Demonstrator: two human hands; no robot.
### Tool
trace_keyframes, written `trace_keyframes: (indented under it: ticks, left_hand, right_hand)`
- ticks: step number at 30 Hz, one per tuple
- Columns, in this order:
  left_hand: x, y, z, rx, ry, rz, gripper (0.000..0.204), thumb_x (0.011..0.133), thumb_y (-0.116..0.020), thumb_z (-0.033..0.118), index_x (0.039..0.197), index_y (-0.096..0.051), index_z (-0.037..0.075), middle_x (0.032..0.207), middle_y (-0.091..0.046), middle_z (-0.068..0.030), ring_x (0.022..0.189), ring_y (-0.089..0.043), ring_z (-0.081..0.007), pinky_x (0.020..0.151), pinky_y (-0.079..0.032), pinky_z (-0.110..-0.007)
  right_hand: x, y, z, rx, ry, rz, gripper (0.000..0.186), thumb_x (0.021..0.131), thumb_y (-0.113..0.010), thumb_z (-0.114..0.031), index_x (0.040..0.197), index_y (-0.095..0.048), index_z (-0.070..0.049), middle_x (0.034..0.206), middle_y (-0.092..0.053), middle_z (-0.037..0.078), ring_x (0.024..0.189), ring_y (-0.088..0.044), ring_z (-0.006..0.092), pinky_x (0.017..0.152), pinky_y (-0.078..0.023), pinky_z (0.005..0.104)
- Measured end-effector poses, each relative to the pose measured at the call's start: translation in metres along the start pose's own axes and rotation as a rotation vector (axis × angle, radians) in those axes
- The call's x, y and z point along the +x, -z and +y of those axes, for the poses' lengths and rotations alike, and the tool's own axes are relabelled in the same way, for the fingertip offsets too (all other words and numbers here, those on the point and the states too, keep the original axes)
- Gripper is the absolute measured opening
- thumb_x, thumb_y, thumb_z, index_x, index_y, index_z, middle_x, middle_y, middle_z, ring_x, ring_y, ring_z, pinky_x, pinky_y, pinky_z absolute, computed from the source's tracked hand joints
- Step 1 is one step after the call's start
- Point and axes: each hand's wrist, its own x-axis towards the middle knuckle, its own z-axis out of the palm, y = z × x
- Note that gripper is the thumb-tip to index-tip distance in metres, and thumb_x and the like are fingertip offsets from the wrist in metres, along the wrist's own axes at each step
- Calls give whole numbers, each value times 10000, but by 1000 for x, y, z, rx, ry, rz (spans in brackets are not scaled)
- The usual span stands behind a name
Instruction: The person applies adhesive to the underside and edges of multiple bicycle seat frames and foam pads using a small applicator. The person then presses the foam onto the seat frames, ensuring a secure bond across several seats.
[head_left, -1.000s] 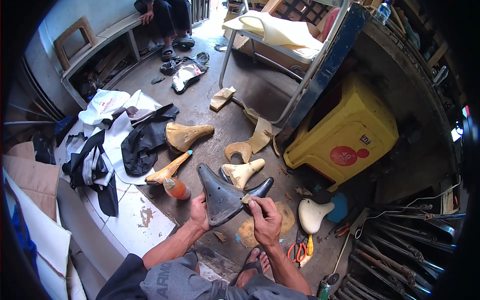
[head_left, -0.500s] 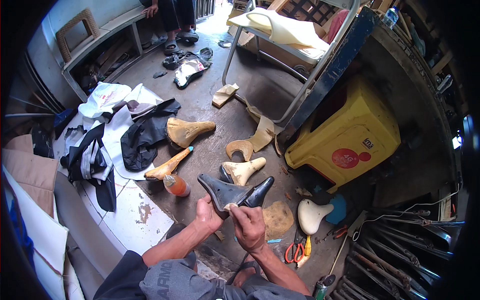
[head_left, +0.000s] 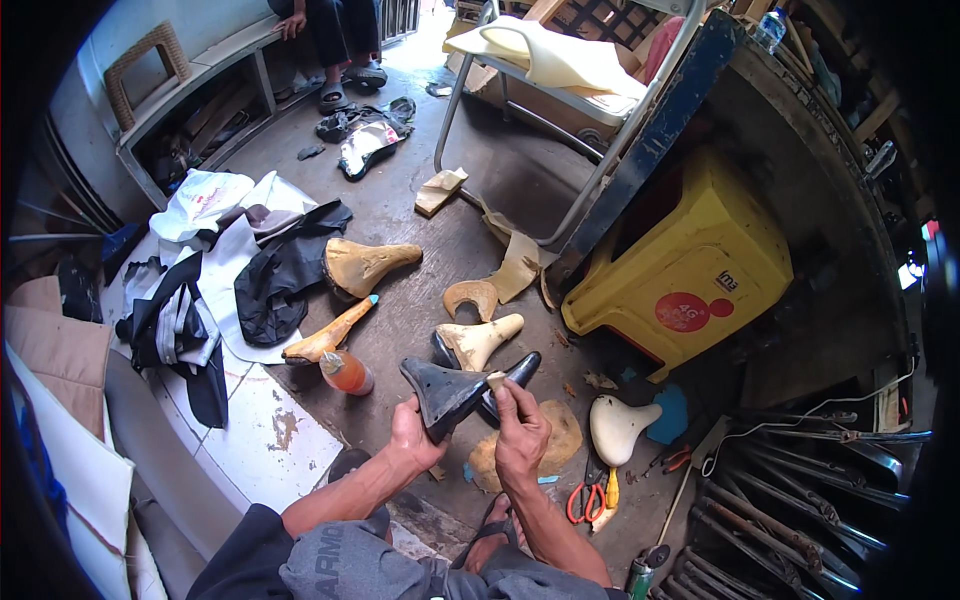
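My left hand [head_left: 410, 438] grips the wide end of a dark grey bicycle saddle shell [head_left: 438, 388], thumb along its edge. Between the fingers of my right hand [head_left: 522, 438] is a small pale foam piece [head_left: 496, 380], held at the shell's narrow end. Just behind that hand shows a glossy black saddle [head_left: 522, 370], partly hidden. Beyond them lies a saddle with cream foam [head_left: 482, 342]. An orange-filled bottle [head_left: 347, 373] stands left of the shell. Under my right hand a round tan foam piece [head_left: 560, 438] lies on the floor.
Two tan saddles [head_left: 368, 262] [head_left: 330, 332] lie ahead, beside black and white material scraps [head_left: 275, 275]. To the right are a white saddle [head_left: 615, 425], orange-handled scissors [head_left: 586, 500], a yellow plastic stool [head_left: 690, 280] and stacked metal tubes [head_left: 790, 510]. A person's feet [head_left: 350, 85] show far off.
My right hand has moved slightly right and up along the saddle shell, carrying the pale foam piece toward its narrow end. The left hand keeps its grip, and the shell has tilted a little.
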Motion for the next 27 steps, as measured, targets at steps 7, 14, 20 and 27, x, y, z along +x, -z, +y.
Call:
trace_keyframes:
  ticks: [7, 14, 20, 27]
  left_hand:
    - [2, -2, 5, -5, -34, -39, 409, 1019, -334, 175, 1234, -577, -74, 1128, -683, -235, 1015, -709, -322, 810, -649, -384]
    - [-9, -24, -4, -39, 27, -146, 444, 1025, -326, 163, 1309, -470, -146, 1208, -610, -337, 1120, -652, -419, 740, -676, -342]
    - [-5, -7, 1, -1, -45, -105, 418, 1036, -337, 195, 1285, -540, -73, 1170, -671, -245, 1093, -681, -329, 818, -648, -367]
    - [-1, -4, 3, 85, -104, 9, 437, 1057, -289, 256, 1270, -581, 11, 1199, -688, -156, 1097, -673, -296, 997, -541, -433]
  right_hand:
    - [-11, 3, -13, -295, 561, -343, 224, 903, -751, -115, 1116, -750, -45, 1032, -738, 101, 888, -657, 189, 817, -495, 318]
    - [9, 9, 19, 284, -198, 81, 318, 972, -701, -173, 1211, -688, 36, 1056, -718, 61, 932, -643, 101, 860, -494, 233]
    - [3, 1, -6, 120, -113, -7, 320, 969, -708, -190, 1192, -699, 39, 1036, -723, 65, 944, -630, 105, 863, -494, 249]
    - [-8, 0, -12, -241, 465, -210, 250, 860, -764, -89, 1109, -760, -75, 996, -739, 79, 854, -660, 226, 811, -496, 319]
